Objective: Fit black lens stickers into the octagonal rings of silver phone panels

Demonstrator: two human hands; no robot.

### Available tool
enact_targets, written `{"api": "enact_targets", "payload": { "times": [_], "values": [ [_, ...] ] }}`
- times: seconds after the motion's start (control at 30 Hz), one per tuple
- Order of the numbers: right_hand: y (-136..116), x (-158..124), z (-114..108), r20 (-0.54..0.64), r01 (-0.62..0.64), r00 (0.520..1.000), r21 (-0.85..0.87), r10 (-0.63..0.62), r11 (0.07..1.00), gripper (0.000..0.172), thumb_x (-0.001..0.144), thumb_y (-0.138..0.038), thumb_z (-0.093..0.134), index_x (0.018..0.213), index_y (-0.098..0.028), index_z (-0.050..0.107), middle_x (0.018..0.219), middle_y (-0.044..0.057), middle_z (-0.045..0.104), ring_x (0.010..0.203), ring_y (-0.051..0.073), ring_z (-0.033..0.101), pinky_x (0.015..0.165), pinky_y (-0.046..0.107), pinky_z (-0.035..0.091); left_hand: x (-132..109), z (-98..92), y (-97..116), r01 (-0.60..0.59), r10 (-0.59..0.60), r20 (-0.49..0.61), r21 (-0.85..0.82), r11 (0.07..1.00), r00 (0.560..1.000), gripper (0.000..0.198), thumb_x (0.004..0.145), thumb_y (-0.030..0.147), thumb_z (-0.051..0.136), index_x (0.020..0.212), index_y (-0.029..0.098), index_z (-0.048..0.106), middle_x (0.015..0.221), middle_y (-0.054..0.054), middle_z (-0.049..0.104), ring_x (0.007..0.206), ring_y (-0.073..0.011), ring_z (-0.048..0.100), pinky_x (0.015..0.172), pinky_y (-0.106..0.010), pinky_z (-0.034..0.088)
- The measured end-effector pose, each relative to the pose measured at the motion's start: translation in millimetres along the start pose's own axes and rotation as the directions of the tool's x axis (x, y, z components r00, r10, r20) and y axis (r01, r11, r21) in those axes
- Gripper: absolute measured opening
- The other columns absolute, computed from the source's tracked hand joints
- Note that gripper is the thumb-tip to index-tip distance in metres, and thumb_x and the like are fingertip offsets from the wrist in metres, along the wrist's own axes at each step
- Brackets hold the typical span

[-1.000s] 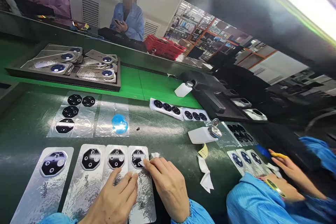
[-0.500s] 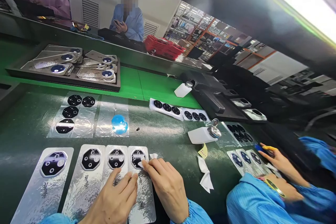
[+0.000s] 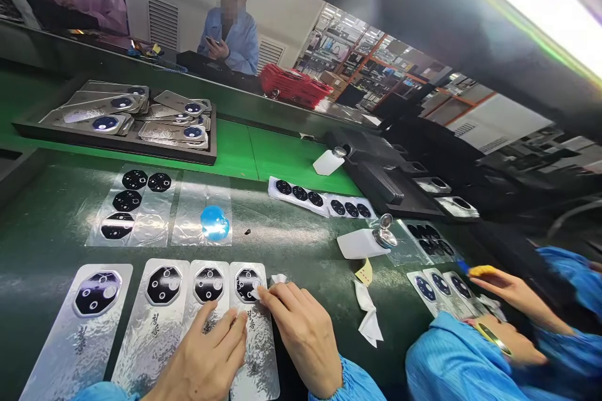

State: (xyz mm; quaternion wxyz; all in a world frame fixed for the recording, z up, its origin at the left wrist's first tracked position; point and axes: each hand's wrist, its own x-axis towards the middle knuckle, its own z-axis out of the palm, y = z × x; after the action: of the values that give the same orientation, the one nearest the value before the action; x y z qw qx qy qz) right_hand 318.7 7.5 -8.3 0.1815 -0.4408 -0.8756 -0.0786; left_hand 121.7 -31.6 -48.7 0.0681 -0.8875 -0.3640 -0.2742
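Observation:
Side by side on the green bench lie silver panels with rounded corners, each with a black octagonal plate near its top: the far-left panel (image 3: pixel 66 351), a second panel (image 3: pixel 145 344), a third panel (image 3: pixel 188 310) and the rightmost panel (image 3: pixel 258 351). My left hand (image 3: pixel 202 351) rests across the third and rightmost panels, fingers stretched out, holding nothing. With my right hand (image 3: pixel 301 326) I pinch a small white wipe (image 3: pixel 256 293) against the lower right of the octagonal plate (image 3: pixel 244 283) on the rightmost panel. More white wipe (image 3: pixel 278 278) sticks up behind those fingers.
Behind are clear sheets with black octagons (image 3: pixel 126 202) and a blue film piece (image 3: pixel 215 223), plus a tray (image 3: pixel 117 147) of stacked panels. Right of me stand a white pump bottle (image 3: pixel 362 243) and a crumpled wipe (image 3: pixel 369 319). A co-worker's hands (image 3: pixel 517 294) work at far right.
My right hand has shifted very slightly right with the wipe. My left hand stays put. The co-worker's far hand has moved a little to the right.

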Motion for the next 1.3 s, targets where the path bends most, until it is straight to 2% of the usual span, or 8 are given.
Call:
{"api": "enact_targets", "payload": {
  "times": [0.1, 0.2, 0.33, 0.43, 0.57, 0.77, 1.0, 1.3],
  "values": [
    [2.2, 2.5, -2.6, -0.009, -0.021, 1.000, 0.049, 0.022, 0.999, 0.029, 0.103, -0.016, 0.038, 0.103, -0.017, 0.067, 0.078, 0.004, 0.063, 0.068, 0.016, 0.054, 0.062, 0.030, 0.037, -1.3, 0.0, -0.2, 0.001, -0.001, 0.002, -0.001, 1.000, 1.000, 0.021, 0.099, 0.013, 0.047, 0.109, 0.012, 0.065, 0.117, -0.008, 0.071, 0.111, -0.0206, 0.061, 0.101, -0.047, 0.034],
    [1.8, 3.6, -7.8, -0.008, -0.125, 0.991, 0.247, 0.131, 0.961, 0.024, 0.102, -0.020, 0.044, 0.100, -0.019, 0.068, 0.079, 0.003, 0.063, 0.069, 0.015, 0.058, 0.062, 0.026, 0.044, 0.3, -2.1, -0.4, 0.007, -0.006, 0.014, -0.002, 1.000, 1.000, 0.020, 0.100, 0.016, 0.047, 0.109, 0.013, 0.065, 0.117, -0.007, 0.071, 0.111, -0.0206, 0.061, 0.100, -0.045, 0.035],
    [-6.9, -3.0, -9.7, 0.023, -0.301, 0.934, 0.589, 0.357, 0.750, 0.020, 0.100, -0.024, 0.051, 0.103, -0.022, 0.070, 0.082, 0.002, 0.065, 0.072, 0.014, 0.065, 0.063, 0.021, 0.052, 4.4, -3.1, -1.4, 0.011, -0.011, 0.042, -0.005, 1.000, 0.999, 0.020, 0.100, 0.018, 0.046, 0.106, 0.012, 0.065, 0.114, -0.007, 0.071, 0.108, -0.0212, 0.061, 0.098, -0.043, 0.035],
    [-12.3, -10.2, -5.8, 0.033, -0.353, 0.892, 0.673, 0.450, 0.650, 0.019, 0.099, -0.027, 0.053, 0.099, -0.022, 0.072, 0.081, 0.002, 0.066, 0.072, 0.015, 0.067, 0.064, 0.022, 0.055, 6.2, -3.3, -2.8, 0.003, -0.003, 0.051, -0.002, 1.000, 0.999, 0.018, 0.099, 0.023, 0.052, 0.104, 0.012, 0.064, 0.112, -0.006, 0.071, 0.109, -0.0225, 0.060, 0.098, -0.043, 0.035],
    [-10.1, -9.1, -0.6, -0.015, -0.334, 0.907, 0.583, 0.422, 0.740, 0.020, 0.100, -0.025, 0.051, 0.100, -0.022, 0.071, 0.083, 0.003, 0.066, 0.074, 0.015, 0.066, 0.065, 0.023, 0.053, 7.1, -7.6, -3.8, -0.009, 0.008, 0.070, 0.014, 1.000, 0.998, 0.022, 0.099, 0.030, 0.053, 0.106, 0.013, 0.064, 0.112, -0.006, 0.072, 0.108, -0.0215, 0.062, 0.097, -0.041, 0.037],
    [-8.1, 13.9, 8.6, -0.120, -0.132, 0.979, 0.231, 0.163, 0.964, 0.021, 0.100, -0.015, 0.047, 0.097, -0.019, 0.068, 0.081, 0.003, 0.064, 0.071, 0.015, 0.058, 0.062, 0.026, 0.043, 7.6, -10.6, -3.5, -0.013, 0.013, 0.003, 0.009, 1.000, 1.000, 0.023, 0.101, 0.029, 0.049, 0.103, 0.012, 0.066, 0.109, -0.005, 0.074, 0.107, -0.0184, 0.064, 0.101, -0.037, 0.037],
    [-9.0, 17.3, 10.7, -0.085, -0.027, 0.996, 0.017, 0.028, 0.999, 0.029, 0.101, -0.010, 0.038, 0.100, -0.017, 0.066, 0.084, 0.005, 0.064, 0.071, 0.016, 0.054, 0.061, 0.030, 0.036, 7.8, -9.7, -4.6, -0.004, 0.005, 0.027, -0.017, 1.000, 1.000, 0.021, 0.099, 0.031, 0.053, 0.102, 0.014, 0.066, 0.109, -0.004, 0.075, 0.107, -0.0180, 0.065, 0.102, -0.037, 0.039],
    [-11.1, 16.9, 7.5, -0.035, 0.018, 0.999, -0.016, -0.019, 1.000, 0.032, 0.102, -0.011, 0.034, 0.105, -0.013, 0.065, 0.084, 0.006, 0.063, 0.072, 0.019, 0.052, 0.062, 0.033, 0.035, 4.6, -4.2, -3.5, 0.003, -0.001, 0.038, -0.053, 0.999, 0.999, 0.020, 0.097, 0.030, 0.056, 0.103, 0.013, 0.065, 0.110, -0.006, 0.073, 0.108, -0.0194, 0.064, 0.108, -0.040, 0.034]
  ]
}}
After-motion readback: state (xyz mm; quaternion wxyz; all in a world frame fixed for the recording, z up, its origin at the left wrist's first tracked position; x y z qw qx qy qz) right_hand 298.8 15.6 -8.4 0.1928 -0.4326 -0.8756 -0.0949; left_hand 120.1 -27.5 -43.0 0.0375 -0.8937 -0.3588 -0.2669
